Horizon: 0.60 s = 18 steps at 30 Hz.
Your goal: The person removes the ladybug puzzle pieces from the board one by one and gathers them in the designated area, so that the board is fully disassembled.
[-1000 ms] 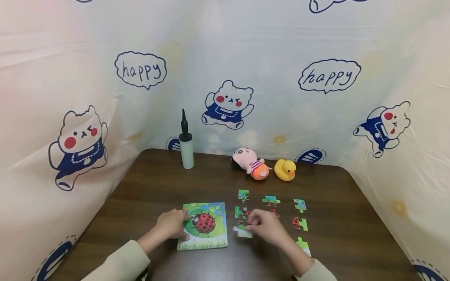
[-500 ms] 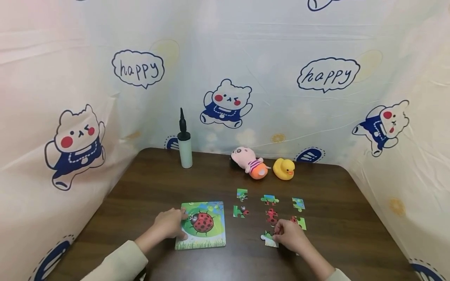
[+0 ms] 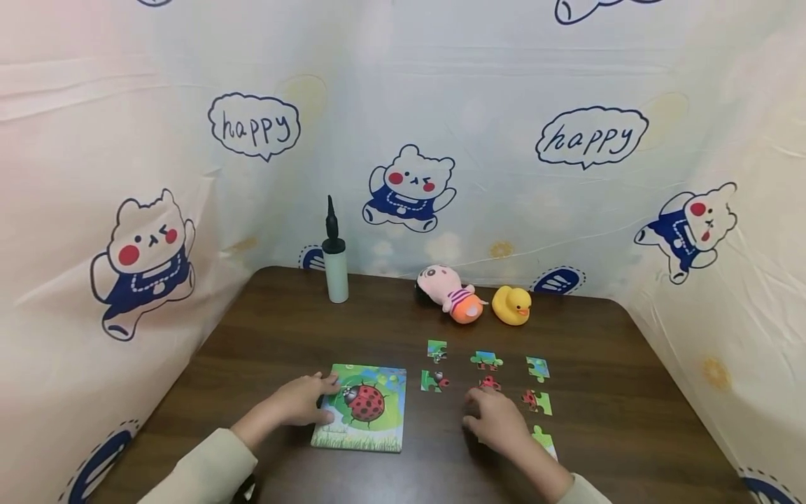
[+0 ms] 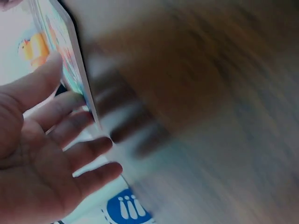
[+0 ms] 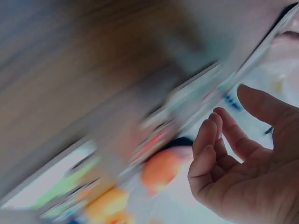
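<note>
A square ladybug puzzle board (image 3: 367, 404) lies on the dark table, left of the loose pieces. My left hand (image 3: 301, 400) touches its left edge, thumb and forefinger spread over it. In the left wrist view my left hand (image 4: 60, 135) has loosely extended fingers along the board's edge (image 4: 77, 51). My right hand (image 3: 497, 423) is over the lower middle of the loose puzzle pieces, below a red-spotted piece (image 3: 490, 383). In the right wrist view my right hand (image 5: 238, 158) has bent fingers with the thumb apart and nothing between them. What lies beneath that hand is hidden from the head view.
Other puzzle pieces lie spread around: top left (image 3: 436, 351), top middle (image 3: 487, 360), top right (image 3: 537, 369), left (image 3: 434, 381), right (image 3: 538, 402) and lower right (image 3: 544, 441). Farther back are a pump (image 3: 336, 273), a plush toy (image 3: 450, 294) and a yellow duck (image 3: 511, 305).
My right hand carried a green-and-white piece rightward to the lower middle; the piece no longer shows and the fingers have loosened. Under my left hand the board has turned slightly.
</note>
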### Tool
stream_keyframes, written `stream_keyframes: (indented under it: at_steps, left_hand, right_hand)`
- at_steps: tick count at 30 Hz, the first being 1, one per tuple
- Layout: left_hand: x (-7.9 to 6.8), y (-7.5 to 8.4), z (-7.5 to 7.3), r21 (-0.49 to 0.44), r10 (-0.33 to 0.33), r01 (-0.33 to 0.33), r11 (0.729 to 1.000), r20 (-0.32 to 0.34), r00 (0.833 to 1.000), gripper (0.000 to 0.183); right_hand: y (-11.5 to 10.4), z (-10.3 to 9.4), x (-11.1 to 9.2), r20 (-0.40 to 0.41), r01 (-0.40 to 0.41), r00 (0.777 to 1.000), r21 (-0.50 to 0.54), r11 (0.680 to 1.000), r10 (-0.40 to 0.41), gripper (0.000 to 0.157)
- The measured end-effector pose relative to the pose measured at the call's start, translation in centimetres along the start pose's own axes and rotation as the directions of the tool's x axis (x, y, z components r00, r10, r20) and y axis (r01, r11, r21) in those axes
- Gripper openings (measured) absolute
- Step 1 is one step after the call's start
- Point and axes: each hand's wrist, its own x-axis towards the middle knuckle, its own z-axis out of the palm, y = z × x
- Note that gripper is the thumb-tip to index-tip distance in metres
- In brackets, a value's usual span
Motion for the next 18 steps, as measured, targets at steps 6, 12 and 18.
stream_keyframes:
  at_steps: [6, 12, 18]
  left_hand:
    - [-0.5, -1.4, -0.1, -0.107, 0.089, -0.08, 0.991, 0.088, 0.992, 0.077]
    - [-0.7, -2.7, 0.5, -0.146, 0.17, -0.155, 0.977, 0.099, 0.98, 0.09]
    - [-1.3, -3.4, -0.4, -0.149, 0.17, -0.154, 0.977, 0.104, 0.98, 0.092]
  right_hand:
    - [-4.9, 0.5, 0.9, 0.002, 0.12, 0.993, 0.003, 0.993, -0.12, 0.02]
    - [-8.5, 0.9, 1.6, 0.039, 0.175, 0.983, 0.041, 0.984, -0.177, 0.015]
    - [-11.3, 2.3, 3.2, 0.009, 0.252, 0.968, -0.006, 0.968, -0.252, 0.011]
